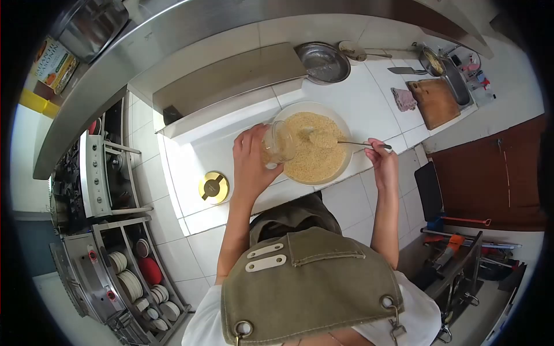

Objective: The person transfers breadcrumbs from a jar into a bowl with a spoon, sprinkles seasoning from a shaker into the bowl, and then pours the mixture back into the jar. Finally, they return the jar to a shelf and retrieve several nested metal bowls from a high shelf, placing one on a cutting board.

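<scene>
My left hand (252, 151) is wrapped round a clear glass jar (281, 142), tilted with its mouth toward a wide white bowl (344, 167). Pale tan, crumb-like grains (314, 164) fill much of the bowl. In my right hand (381, 157) is the dark handle of a metal spoon (353, 143), its head down in the grains with a small heap on it. A round gold lid (214, 188) with a dark label lies on the white tiled counter (254, 202), left of my left hand.
Behind the bowl stand a metal pan (323, 62) and a steel panel (231, 81). To the right are a folded cloth (403, 99), a cutting board (434, 102), a knife (407, 71) and a sink (457, 86). A stove (86, 173) and plate rack (141, 277) stand left.
</scene>
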